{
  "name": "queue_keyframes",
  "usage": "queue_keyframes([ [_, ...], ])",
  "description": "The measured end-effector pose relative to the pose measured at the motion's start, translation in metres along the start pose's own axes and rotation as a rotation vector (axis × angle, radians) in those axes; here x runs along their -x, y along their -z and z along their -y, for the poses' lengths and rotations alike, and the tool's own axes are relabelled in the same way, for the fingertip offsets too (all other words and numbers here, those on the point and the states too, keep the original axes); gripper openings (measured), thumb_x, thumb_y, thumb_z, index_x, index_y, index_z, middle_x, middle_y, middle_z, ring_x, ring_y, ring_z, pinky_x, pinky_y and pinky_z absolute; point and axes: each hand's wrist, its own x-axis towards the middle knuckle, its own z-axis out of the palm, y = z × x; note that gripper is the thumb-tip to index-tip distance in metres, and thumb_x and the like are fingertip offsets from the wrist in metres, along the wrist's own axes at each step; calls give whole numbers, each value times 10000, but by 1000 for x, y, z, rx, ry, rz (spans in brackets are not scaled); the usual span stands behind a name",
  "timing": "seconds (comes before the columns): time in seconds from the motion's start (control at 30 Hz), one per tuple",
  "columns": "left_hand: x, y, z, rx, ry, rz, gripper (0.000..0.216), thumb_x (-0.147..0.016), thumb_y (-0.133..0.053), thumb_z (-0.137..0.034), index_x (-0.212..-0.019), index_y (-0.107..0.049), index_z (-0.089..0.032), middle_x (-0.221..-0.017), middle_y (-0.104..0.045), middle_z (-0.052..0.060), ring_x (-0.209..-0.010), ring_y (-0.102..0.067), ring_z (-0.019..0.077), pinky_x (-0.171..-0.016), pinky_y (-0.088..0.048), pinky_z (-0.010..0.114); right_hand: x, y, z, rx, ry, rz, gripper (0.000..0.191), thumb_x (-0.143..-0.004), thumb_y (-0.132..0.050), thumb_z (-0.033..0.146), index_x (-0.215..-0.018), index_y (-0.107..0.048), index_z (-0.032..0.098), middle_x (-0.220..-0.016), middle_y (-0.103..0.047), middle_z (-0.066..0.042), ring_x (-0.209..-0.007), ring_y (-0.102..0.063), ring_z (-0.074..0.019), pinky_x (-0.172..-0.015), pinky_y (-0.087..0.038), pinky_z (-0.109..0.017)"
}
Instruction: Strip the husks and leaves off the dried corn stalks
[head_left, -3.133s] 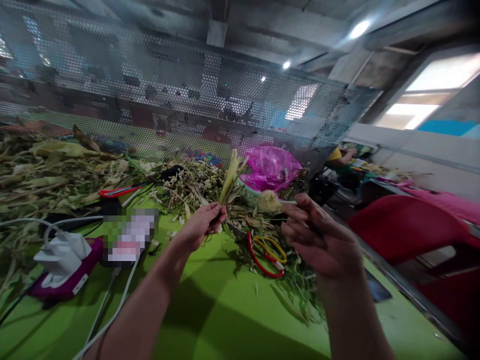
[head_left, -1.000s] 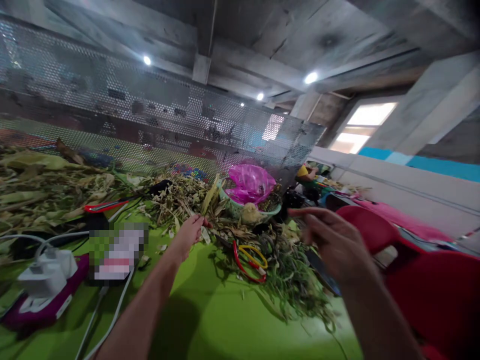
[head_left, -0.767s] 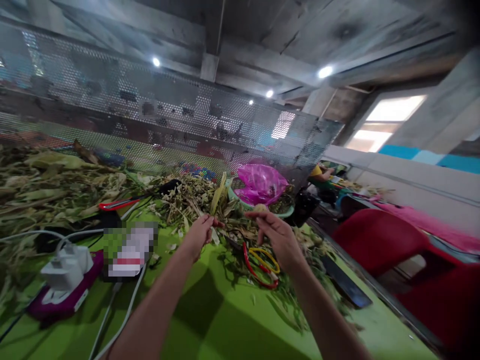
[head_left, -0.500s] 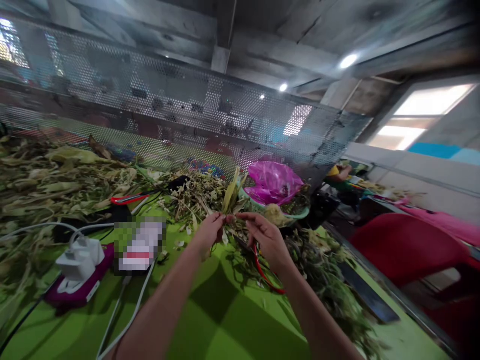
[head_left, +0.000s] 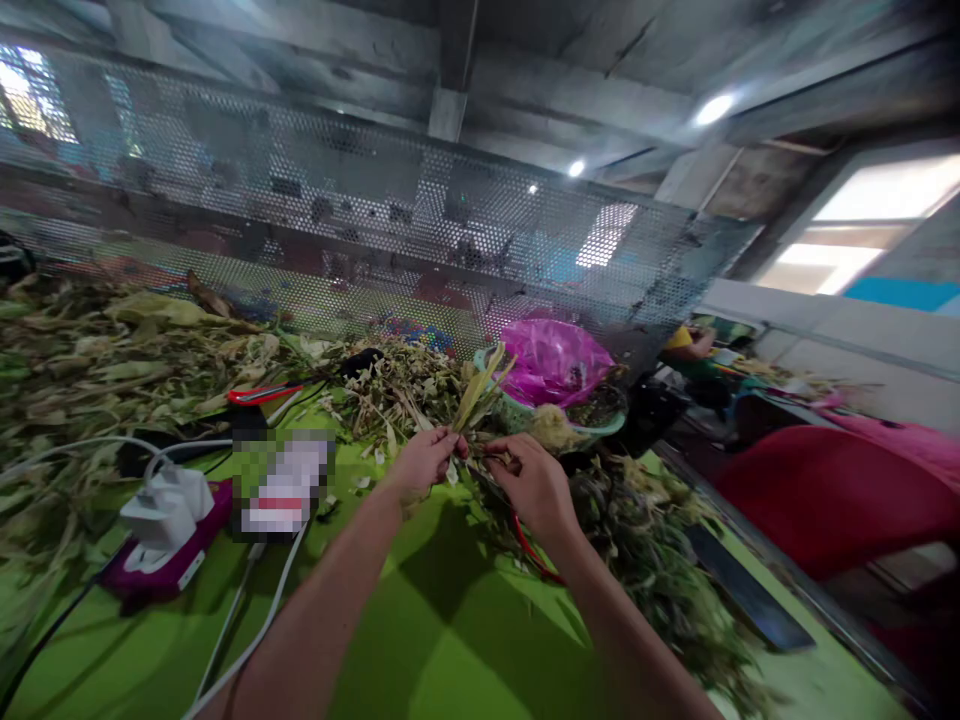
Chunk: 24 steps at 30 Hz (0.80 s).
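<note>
In the middle of the view, my left hand point(head_left: 426, 462) is closed in a pinch around the base of a bundle of long, pale yellow-green dried leaves point(head_left: 480, 388). The leaves point up and away from me. Just to its right, my right hand point(head_left: 534, 488) has thumb and fingers pressed together, close to the left fingertips. Whatever lies between those right fingers is too small to make out. Below the right wrist curves a red handle point(head_left: 531, 548), partly covered by plant scraps. Both hands are above the green tabletop point(head_left: 450, 640).
Dried plants point(head_left: 97, 375) heap on the left, and greener stalks point(head_left: 660, 560) on the right. A pink plastic bag point(head_left: 556, 355) sits in a pale green basket point(head_left: 609, 428). Left are a purple power strip point(head_left: 176, 565), a blurred-out phone point(head_left: 289, 485) and red-handled scissors point(head_left: 259, 394). A perforated screen point(head_left: 360, 215) stands behind.
My right fingers have curled in more and moved slightly away from the left ones. The leaf bundle leans further right. The whole view has shifted slightly.
</note>
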Motion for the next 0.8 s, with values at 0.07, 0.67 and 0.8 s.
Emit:
queue_keyframes([
  [0.07, 0, 0, 0, 3, -1, 17, 248, -816, -569, -387, -735, -547, -154, -474, -273, -87, -398, -171, 42, -411, -100, 204, -1, -2, -3, -68, 0, -10, 51, -744, -625, 240, -760, -662, 209, -928, -632, -73, -802, -601, -218, -692, -469, -327],
  [0.67, -2, 9, -3, 39, -61, -228, 194, -861, -473, -285, -742, -536, -145, -561, -416, -53, -388, -211, 26, -396, -132, 178, -1, 2, -20, -204, -270, 136, 182, -767, -604, 373, -762, -628, 193, -632, -629, 12, -468, -501, -120, -476, -373, -235],
  [0.8, -1, 8, -7, 32, -138, -320, 184, -863, -472, -288, -771, -553, -151, -567, -433, -46, -409, -214, 40, -403, -148, 186, 4, -1, -12, -195, -269, 154, 138, -822, -531, 345, -798, -581, 219, -663, -630, 23, -434, -541, -128, -458, -393, -239],
])
